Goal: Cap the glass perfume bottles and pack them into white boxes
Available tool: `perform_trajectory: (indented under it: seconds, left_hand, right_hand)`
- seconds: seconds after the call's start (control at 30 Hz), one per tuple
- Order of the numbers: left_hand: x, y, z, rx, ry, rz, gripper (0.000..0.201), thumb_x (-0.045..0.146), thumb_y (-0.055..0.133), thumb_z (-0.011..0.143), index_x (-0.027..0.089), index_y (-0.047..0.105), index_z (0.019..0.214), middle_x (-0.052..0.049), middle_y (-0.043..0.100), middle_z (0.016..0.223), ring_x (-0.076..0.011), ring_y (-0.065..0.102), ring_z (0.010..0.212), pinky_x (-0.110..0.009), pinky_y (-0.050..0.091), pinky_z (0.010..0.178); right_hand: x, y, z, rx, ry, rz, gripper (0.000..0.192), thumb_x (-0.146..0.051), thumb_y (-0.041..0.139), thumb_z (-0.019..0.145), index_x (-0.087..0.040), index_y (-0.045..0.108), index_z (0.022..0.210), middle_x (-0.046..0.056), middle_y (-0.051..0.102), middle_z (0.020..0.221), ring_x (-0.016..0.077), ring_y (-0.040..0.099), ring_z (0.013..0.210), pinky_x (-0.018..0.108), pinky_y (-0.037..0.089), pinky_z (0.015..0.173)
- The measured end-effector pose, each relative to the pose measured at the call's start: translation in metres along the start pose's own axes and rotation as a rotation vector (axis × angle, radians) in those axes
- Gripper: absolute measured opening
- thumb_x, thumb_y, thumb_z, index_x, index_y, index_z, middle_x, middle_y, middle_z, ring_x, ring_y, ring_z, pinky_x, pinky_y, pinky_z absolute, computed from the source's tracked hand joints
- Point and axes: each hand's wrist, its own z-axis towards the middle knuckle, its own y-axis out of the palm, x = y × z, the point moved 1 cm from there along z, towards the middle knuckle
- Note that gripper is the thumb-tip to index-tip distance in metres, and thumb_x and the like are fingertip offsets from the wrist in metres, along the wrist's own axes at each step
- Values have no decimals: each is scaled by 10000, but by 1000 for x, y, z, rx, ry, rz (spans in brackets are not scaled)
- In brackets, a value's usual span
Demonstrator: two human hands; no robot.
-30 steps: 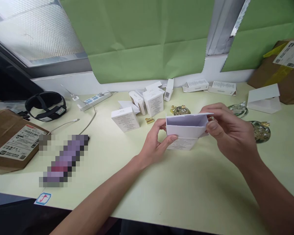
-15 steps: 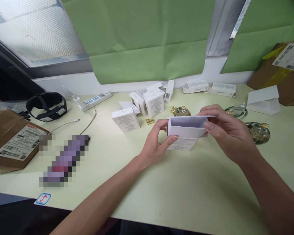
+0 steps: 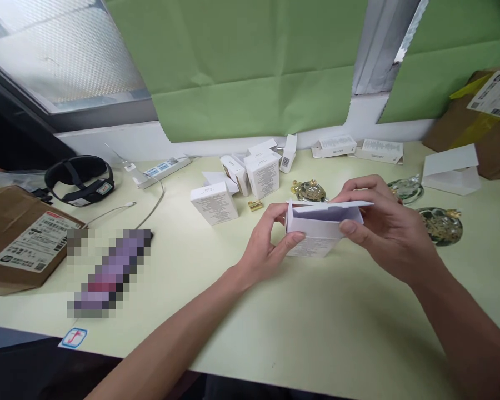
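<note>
The fingers [image 3: 294, 238] of the left hand [image 3: 266, 244] pinch the left end of a small white carton [image 3: 316, 228], thumb on the near face and the rest curled behind. The right hand [image 3: 383, 228] grips the carton's right end, its thumb pressed on the near wall and its other fingers over the top flap [image 3: 333, 204]. That flap lies nearly level but not tucked in, and a gap shows along its front, so the carton looks formed and its closing only partly done. The carton is held just above the tabletop [image 3: 316, 322], around the middle and nearer the far edge.

Just behind it lie a gold clip [image 3: 255, 205] and a gold-trimmed ornament [image 3: 310, 190]. Further back, a cluster of closed white boxes [image 3: 250, 175] sits by the far edge. Two glass ornaments [image 3: 439, 225] lie to the right, and a brown parcel [image 3: 20, 239] rests at the left edge.
</note>
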Motion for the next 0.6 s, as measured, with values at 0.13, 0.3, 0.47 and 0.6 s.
perform_trajectory:
  seconds: [0.13, 0.3, 0.47, 0.6]
  left_hand:
    - [1, 0, 0, -7, -7, 0, 394, 373, 588, 949, 252, 461, 1302, -87, 600, 1225, -194, 569, 1051, -342, 468, 876]
    - [2, 0, 0, -16, -6, -17, 391, 373, 589, 950, 242, 464, 1296, -92, 601, 1231, -196, 572, 1053, -342, 464, 873]
    - [3, 0, 0, -7, -9, -24, 379, 375, 587, 950, 245, 466, 1285, -87, 598, 1232, -184, 575, 1027, -341, 472, 882]
    - [4, 1, -1, 9, -18, -22, 379, 383, 599, 942, 249, 469, 1272, -89, 583, 1250, -182, 575, 1023, -344, 476, 899]
  right_hand:
    - [0, 2, 0, -18, 21, -18, 232, -360, 712, 842, -372, 707, 1073, 61, 487, 1128, 212, 562, 896, 311, 529, 603]
    - [-1, 3, 0, -25, 30, -32, 222, -351, 712, 844, -378, 707, 1064, 52, 485, 1120, 207, 559, 898, 316, 513, 621]
    - [-2, 1, 1, -27, 20, -55, 235, -359, 723, 833, -389, 707, 1066, 47, 489, 1120, 205, 551, 883, 337, 507, 653]
    - [-5, 2, 1, -41, -9, -80, 218, -358, 724, 833, -377, 711, 1050, 47, 495, 1104, 188, 539, 826, 336, 499, 638]
